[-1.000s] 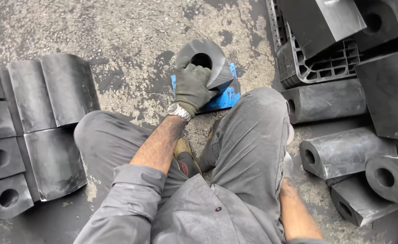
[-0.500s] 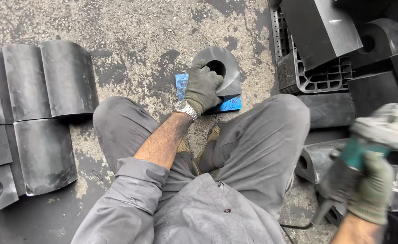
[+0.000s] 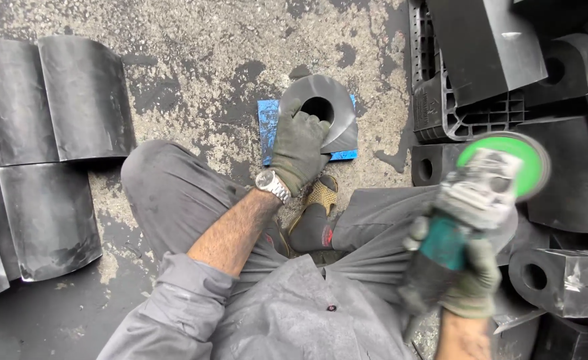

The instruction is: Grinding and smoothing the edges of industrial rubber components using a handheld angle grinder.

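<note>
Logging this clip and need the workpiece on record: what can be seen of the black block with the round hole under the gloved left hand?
The black block looks like dark rubber or plastic, with a rounded top edge and a flat face turned up toward the camera. One round hole runs through that face. It sits tilted on a blue pad on the concrete ground, in front of the person's crossed legs. The gloved left hand rests on its lower left side, fingers by the hole's rim. Nothing else touches it.

Grey workwear, olive gloves (steel wristwatch (image 3: pixel 271 184)).
</note>
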